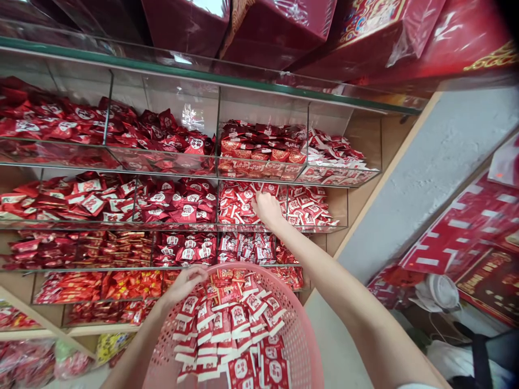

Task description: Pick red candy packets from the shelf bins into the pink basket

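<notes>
My left hand [187, 283] grips the rim of a pink perforated plastic basket [310, 346], with its fingers curled over the far left edge. Inside the basket lie many small red-and-white wrapped packets [237, 319], some in overlapping rows. My right hand [268, 210] reaches into a clear-walled shelf compartment filled with similar red-and-white packets [237, 202]. Its fingers are curled down among the packets. The fingertips are partly hidden, so what they hold cannot be made out.
Clear dividers [218, 135] and shelf fronts separate bins of red packets [162, 129] on several levels. Large red boxes [279, 27] sit on the glass shelf above. A grey wall [409, 178] and hanging red goods [458, 232] stand at the right.
</notes>
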The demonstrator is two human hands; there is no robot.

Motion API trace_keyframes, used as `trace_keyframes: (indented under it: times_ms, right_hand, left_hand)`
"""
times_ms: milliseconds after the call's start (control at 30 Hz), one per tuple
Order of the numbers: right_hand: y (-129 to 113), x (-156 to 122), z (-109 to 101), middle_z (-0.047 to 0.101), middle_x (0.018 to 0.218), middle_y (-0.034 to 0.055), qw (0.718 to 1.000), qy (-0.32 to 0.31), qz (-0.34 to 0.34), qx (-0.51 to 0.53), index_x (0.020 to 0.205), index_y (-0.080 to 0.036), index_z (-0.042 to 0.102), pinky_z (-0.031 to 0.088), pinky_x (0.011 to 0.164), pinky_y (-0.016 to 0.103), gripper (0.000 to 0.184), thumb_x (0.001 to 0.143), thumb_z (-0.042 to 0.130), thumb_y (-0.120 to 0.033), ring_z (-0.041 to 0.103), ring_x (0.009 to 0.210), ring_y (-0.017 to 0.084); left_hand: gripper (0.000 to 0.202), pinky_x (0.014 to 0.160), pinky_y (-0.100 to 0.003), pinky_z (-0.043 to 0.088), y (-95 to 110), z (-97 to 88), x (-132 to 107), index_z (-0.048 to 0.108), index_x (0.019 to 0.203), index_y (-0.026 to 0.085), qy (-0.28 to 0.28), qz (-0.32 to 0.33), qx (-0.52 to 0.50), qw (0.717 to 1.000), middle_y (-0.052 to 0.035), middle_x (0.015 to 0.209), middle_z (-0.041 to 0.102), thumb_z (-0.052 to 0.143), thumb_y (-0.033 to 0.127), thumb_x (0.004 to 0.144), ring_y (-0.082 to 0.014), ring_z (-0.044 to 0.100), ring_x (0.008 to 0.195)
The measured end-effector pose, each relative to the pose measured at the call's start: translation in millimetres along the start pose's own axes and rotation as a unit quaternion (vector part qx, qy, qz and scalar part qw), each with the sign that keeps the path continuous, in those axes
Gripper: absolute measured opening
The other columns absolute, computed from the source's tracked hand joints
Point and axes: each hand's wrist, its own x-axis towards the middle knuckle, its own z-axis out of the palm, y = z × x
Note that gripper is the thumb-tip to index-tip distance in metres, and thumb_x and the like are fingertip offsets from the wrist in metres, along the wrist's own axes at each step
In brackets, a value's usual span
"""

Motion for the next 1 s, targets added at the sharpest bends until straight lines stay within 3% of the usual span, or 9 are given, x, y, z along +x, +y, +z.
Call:
trace_keyframes:
  times_ms: [133,267,533,633,767,933,1000]
  right_hand:
    - [9.8,-4.5,-11.3,0.062,0.101,0.0190,1.000,0.016,0.017,0.013,0.106,-0.011,0.053,0.044,0.075,0.034,0.028,0.092,0.031,-0.021,0.061,0.094,0.028]
    - [29.5,-11.0,-14.7,0.065,0.093,0.0155,0.993,0.087,0.027,0.075,0.098,-0.012,0.055,0.043,0.069,0.031,0.025,0.092,0.033,-0.023,0.063,0.083,0.024]
    - [62.8,-45.7,-1.7,0.063,0.070,0.0063,0.941,0.201,0.025,0.271,0.084,-0.015,0.054,0.042,0.063,0.026,0.024,0.090,0.035,-0.029,0.061,0.063,0.015]
    - [63.6,-66.3,-0.8,0.061,0.068,0.0026,0.906,0.182,0.057,0.378,0.086,-0.018,0.051,0.043,0.055,0.025,0.020,0.087,0.041,-0.035,0.060,0.057,0.015]
    - [59.6,-102.8,5.6,0.058,0.067,-0.0009,0.835,0.143,0.085,0.525,0.083,-0.020,0.050,0.045,0.051,0.025,0.020,0.081,0.051,-0.040,0.058,0.055,0.014]
    - [51.4,-154.8,22.0,0.056,0.064,-0.0032,0.792,0.060,0.115,0.597,0.077,-0.019,0.055,0.042,0.053,0.022,0.022,0.077,0.059,-0.040,0.052,0.056,0.010]
    - [47.1,-172.4,27.7,0.055,0.064,-0.0041,0.733,0.006,0.163,0.660,0.076,-0.019,0.055,0.043,0.053,0.021,0.023,0.076,0.062,-0.041,0.050,0.055,0.009]
  left_hand:
    - [0.026,0.098,-0.036,0.039,1.2,0.3,0.2,0.067,0.072,0.020,0.006,-0.006,0.011,1.000,-0.0071,0.113,0.063,0.061,0.045,0.071,-0.0239,0.055,0.108]
    - [0.025,0.097,-0.035,0.040,-2.4,0.2,2.3,0.069,0.073,0.021,0.001,0.011,0.008,1.000,-0.0067,0.114,0.063,0.061,0.045,0.071,-0.0231,0.056,0.107]
    - [0.028,0.097,-0.036,0.039,0.5,2.4,2.8,0.068,0.072,0.021,0.011,0.009,0.022,1.000,-0.0067,0.109,0.065,0.061,0.047,0.069,-0.0229,0.057,0.105]
    - [0.026,0.097,-0.036,0.040,1.3,2.8,2.7,0.068,0.072,0.020,0.012,0.010,0.020,1.000,-0.0063,0.109,0.064,0.061,0.046,0.070,-0.0229,0.056,0.106]
    - [0.026,0.095,-0.036,0.041,0.7,2.0,3.3,0.068,0.073,0.021,0.008,0.019,0.037,0.999,-0.0056,0.104,0.066,0.060,0.045,0.071,-0.0224,0.057,0.102]
    - [0.026,0.096,-0.035,0.040,2.6,2.0,3.2,0.068,0.072,0.020,0.012,0.017,0.039,0.999,-0.0058,0.107,0.065,0.060,0.045,0.070,-0.0227,0.057,0.103]
    - [0.025,0.095,-0.035,0.040,3.0,2.5,2.9,0.068,0.072,0.021,0.013,0.016,0.036,0.999,-0.0055,0.107,0.065,0.061,0.045,0.070,-0.0226,0.057,0.103]
